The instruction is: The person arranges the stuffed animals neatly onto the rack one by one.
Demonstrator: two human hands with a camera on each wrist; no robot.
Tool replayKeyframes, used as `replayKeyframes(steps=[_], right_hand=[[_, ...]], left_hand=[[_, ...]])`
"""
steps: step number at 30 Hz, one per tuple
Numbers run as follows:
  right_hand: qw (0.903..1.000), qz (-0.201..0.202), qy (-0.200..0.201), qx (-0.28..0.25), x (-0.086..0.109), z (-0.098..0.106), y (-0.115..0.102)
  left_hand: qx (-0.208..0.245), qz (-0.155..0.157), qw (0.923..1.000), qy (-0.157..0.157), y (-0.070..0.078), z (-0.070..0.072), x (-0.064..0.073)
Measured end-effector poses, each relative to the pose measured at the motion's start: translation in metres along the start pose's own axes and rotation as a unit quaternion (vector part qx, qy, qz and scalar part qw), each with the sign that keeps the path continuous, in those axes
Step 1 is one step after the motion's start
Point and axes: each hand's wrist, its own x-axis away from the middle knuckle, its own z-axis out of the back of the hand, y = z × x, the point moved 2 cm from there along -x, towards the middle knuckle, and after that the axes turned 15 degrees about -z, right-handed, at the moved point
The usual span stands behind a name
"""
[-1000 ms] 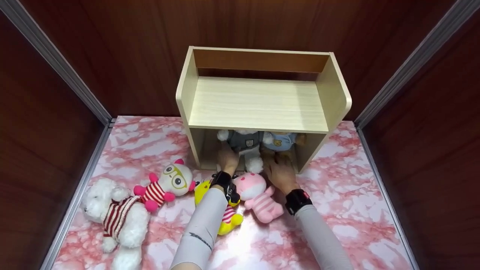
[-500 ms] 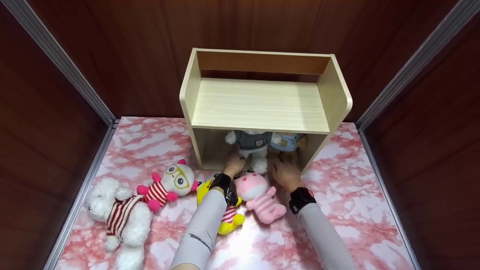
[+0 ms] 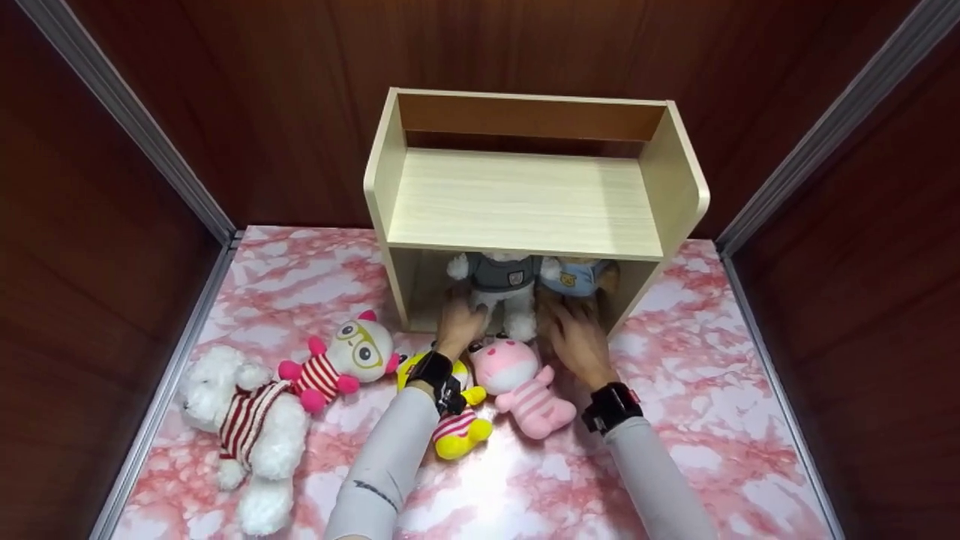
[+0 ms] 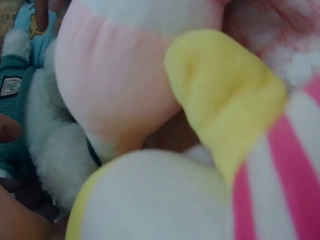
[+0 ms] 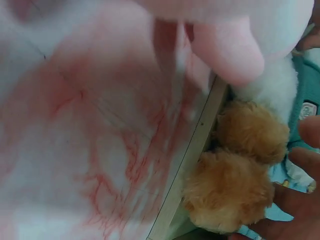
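Observation:
In the shelf's lower compartment sit two plush toys: a white one in a grey sweater [image 3: 501, 276] and a brown bear in a light blue top [image 3: 574, 277]. My left hand [image 3: 459, 322] is at the white plush's left side, a fingertip [image 4: 9, 129] at its sweater in the left wrist view. Across the brown bear's legs and front reaches my right hand [image 3: 577, 341]. Its fingers [image 5: 295, 200] are spread by the blue top in the right wrist view, beside the fluffy brown feet [image 5: 230, 190]. The shelf board hides both toys' heads from above.
The pale wooden shelf [image 3: 525, 199] stands against the back wall. Before it lie a pink striped plush [image 3: 536, 409] and a yellow one [image 3: 463, 442], partly under my left wrist. To the left are a plush with yellow glasses [image 3: 360, 349] and a white plush dog [image 3: 277, 442].
The white plush has shifted slightly right, closer to the brown bear. My left forearm has swung a little left, uncovering more of the yellow plush. The right hand stays at the bear.

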Motion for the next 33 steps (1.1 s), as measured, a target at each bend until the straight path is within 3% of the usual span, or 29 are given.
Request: replayKeyframes(steps=[9,17,26,33], right_hand=[[0.9964,0.011,0.044,-0.071,0.002,0.007,-0.003],[0.9921,-0.007,0.049,-0.115,0.013,0.012,-0.005],[0.9903,-0.022,0.048,-0.128,0.02,0.023,0.0],[0.9913,-0.021,0.039,-0.124,0.025,0.022,0.004]], left_hand=[[-0.054,-0.091,0.9943,-0.008,0.016,0.023,0.011],[-0.02,-0.143,0.9895,0.004,0.027,0.055,0.032],[-0.013,-0.148,0.9865,0.07,0.025,0.118,0.052],[-0.048,-0.131,0.9826,0.123,-0.003,0.174,0.062]])
